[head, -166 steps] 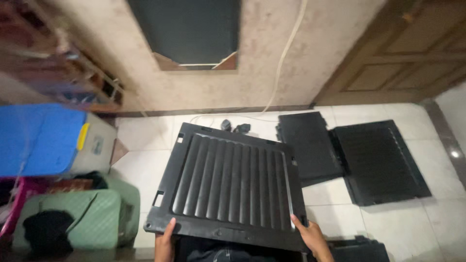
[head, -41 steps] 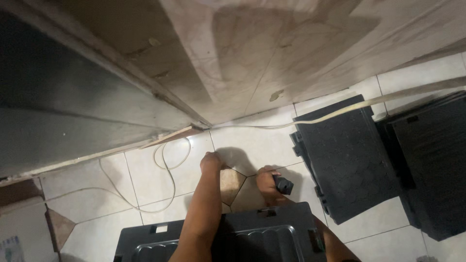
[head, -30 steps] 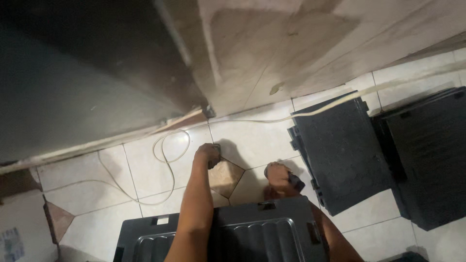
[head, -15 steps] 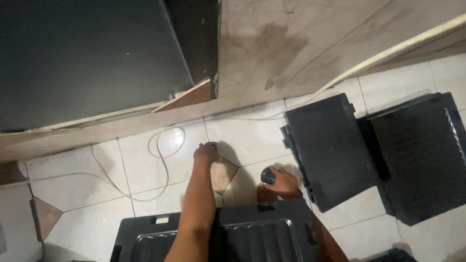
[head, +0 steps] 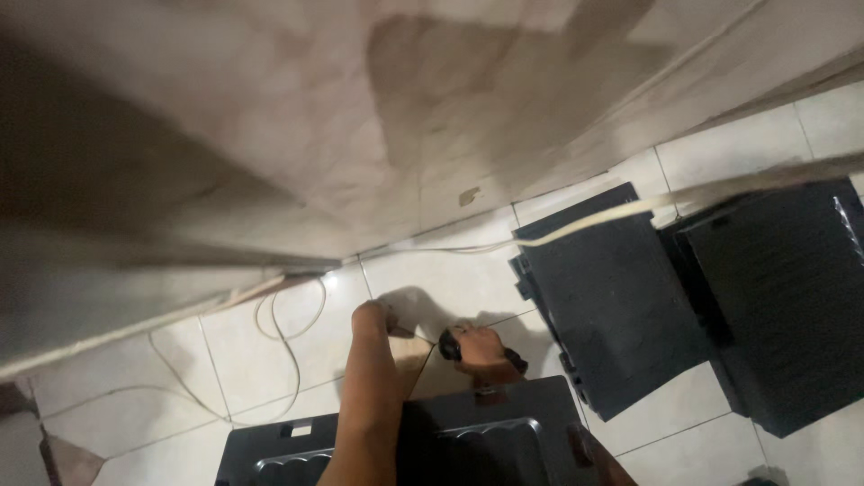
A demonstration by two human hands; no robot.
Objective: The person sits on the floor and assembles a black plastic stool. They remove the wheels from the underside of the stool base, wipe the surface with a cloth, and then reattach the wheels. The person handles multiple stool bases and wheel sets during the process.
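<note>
My left hand (head: 373,317) reaches forward over a black ribbed plastic panel (head: 504,441) that lies at the bottom of the view. Its fingers curl at the far corner of a small tan box (head: 421,362) on the white floor tiles, and whether they grip the box is hidden. Just to the right, my right hand (head: 486,353) is closed around a small black object (head: 450,346) and rests at the panel's far edge.
Two more black panels (head: 612,297) (head: 783,306) lie flat on the tiles to the right, with a pale cable (head: 630,211) across their far edges. A thin white cable (head: 279,319) loops on the floor at the left. A mottled beige wall (head: 378,126) rises close ahead.
The view has tilted and shifted, and the dark wall opening is out of sight. My hands stay at the tan box, with the right one still around the small black object.
</note>
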